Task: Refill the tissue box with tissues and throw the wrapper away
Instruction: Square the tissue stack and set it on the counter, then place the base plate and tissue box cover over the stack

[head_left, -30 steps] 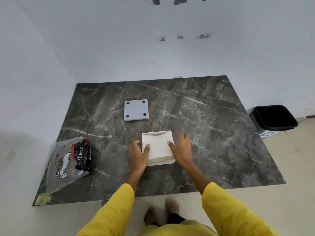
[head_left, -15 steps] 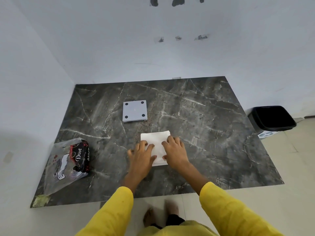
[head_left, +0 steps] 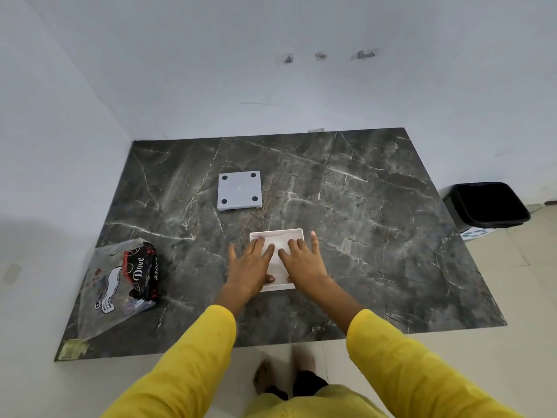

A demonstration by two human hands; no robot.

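My left hand (head_left: 250,268) and right hand (head_left: 303,262) lay flat, fingers spread, on the tissues (head_left: 278,254) inside the white tissue box (head_left: 277,233). The wrapper (head_left: 120,282) lay to my left, the black bin (head_left: 491,203) beside the marble table (head_left: 376,236).

Table (head_left: 376,236): set into the corner of the room, its far edge and left edge against the walls.
Tissue box (head_left: 275,236): on the table, near the middle, toward the near edge.
Tissues (head_left: 278,260): inside the tissue box, under both hands.
Left hand (head_left: 248,268): flat on the left part of the tissues, fingers spread.
Right hand (head_left: 303,262): flat on the right part of the tissues, just beside the left hand.
Lid (head_left: 239,190): on the table, behind the tissue box and slightly left, apart from it.
Wrapper (head_left: 120,282): on the table near its left edge, well left of the tissue box.
Bin (head_left: 488,205): on the floor, right of the table, by the far wall.
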